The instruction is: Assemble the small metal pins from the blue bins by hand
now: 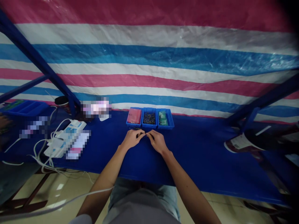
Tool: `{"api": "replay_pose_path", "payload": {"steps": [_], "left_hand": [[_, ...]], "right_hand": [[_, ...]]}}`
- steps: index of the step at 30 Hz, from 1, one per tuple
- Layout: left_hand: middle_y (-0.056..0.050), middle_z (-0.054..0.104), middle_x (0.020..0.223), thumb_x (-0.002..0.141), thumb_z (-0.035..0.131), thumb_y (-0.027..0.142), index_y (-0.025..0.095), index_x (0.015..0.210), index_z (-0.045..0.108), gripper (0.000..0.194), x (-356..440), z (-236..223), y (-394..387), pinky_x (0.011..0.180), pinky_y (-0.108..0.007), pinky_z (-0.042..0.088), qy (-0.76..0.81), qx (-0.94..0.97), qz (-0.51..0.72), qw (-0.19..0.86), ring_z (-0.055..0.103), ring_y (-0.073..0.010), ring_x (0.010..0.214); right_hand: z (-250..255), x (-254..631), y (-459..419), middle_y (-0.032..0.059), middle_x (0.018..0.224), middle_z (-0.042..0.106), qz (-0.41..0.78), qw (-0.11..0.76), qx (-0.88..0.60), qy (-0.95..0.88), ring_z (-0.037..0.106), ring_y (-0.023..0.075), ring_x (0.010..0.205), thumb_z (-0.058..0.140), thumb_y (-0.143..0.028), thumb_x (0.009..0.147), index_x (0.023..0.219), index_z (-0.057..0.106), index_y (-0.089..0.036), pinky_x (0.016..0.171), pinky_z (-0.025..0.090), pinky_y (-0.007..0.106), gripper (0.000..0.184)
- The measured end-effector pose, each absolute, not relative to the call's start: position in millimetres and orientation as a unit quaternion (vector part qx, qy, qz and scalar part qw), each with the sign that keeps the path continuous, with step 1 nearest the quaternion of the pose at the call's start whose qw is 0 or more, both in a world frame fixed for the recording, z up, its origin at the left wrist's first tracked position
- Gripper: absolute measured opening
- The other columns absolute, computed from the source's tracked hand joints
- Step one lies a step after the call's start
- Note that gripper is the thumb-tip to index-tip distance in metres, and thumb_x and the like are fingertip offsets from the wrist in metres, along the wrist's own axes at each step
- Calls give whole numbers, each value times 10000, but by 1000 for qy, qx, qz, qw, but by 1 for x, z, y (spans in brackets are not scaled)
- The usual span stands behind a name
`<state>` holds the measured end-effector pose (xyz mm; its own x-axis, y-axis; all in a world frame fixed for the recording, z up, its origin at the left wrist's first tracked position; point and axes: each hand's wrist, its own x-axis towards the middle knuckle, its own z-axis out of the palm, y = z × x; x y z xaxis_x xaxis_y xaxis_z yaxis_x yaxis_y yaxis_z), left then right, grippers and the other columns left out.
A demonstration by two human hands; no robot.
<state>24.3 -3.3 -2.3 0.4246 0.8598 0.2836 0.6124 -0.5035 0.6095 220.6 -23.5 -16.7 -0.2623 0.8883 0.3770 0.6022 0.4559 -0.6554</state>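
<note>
My left hand [132,138] and my right hand [158,140] meet fingertip to fingertip over the blue table, both pinched closed. Whatever sits between the fingertips is too small to name. Just beyond them stand three blue bins side by side. The left bin [133,125] holds pink bags [134,116]. Dark, thin metal pieces that look like screws [149,118] fill the middle bin [149,126]. In the right bin [169,119] lie small green-and-clear packets [162,118]. A few small dark pieces [136,128] lie on the table by my left fingers.
White power strips [65,138] with tangled cables lie at left, beside blurred-out items. A cup [244,142] stands at right, and another dark cup [62,101] at back left. Blue frame bars [42,62] slope down at both sides. A blue tray [28,108] sits far left near another person's hand.
</note>
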Motion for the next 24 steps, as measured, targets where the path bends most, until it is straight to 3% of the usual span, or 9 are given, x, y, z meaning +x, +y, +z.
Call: {"api": "replay_pose_path", "payload": {"steps": [9, 17, 21, 24], "left_hand": [[-11, 741, 781, 971, 551, 334, 221, 1043, 743, 234, 23, -5, -1, 662, -222, 423, 448, 819, 280, 225, 622, -120, 617], [-15, 740, 802, 974, 540, 333, 215, 1018, 751, 246, 23, -4, -2, 656, -218, 417, 443, 817, 293, 225, 618, -119, 631], [1, 701, 689, 962, 562, 353, 209, 1004, 753, 243, 23, -3, -3, 631, -218, 403, 445, 819, 284, 224, 592, -115, 586], [-12, 732, 758, 970, 552, 351, 211, 1008, 758, 252, 23, -3, -3, 640, -220, 407, 441, 821, 286, 225, 608, -118, 612]], "right_hand": [[-18, 222, -21, 48, 840, 670, 216, 380, -481, -760, 633, 177, 773, 441, -335, 1030, 881, 669, -204, 732, 459, 278, 302], [-21, 220, -23, 49, 956, 699, 228, 409, -468, -749, 648, 184, 805, 533, -316, 980, 1051, 676, -224, 732, 479, 288, 184], [-21, 220, -23, 56, 943, 692, 221, 405, -468, -754, 647, 193, 838, 488, -304, 998, 1022, 683, -224, 756, 473, 296, 212], [-20, 221, -23, 53, 918, 687, 218, 393, -467, -762, 642, 187, 824, 465, -319, 1016, 979, 673, -218, 748, 456, 284, 234]]}}
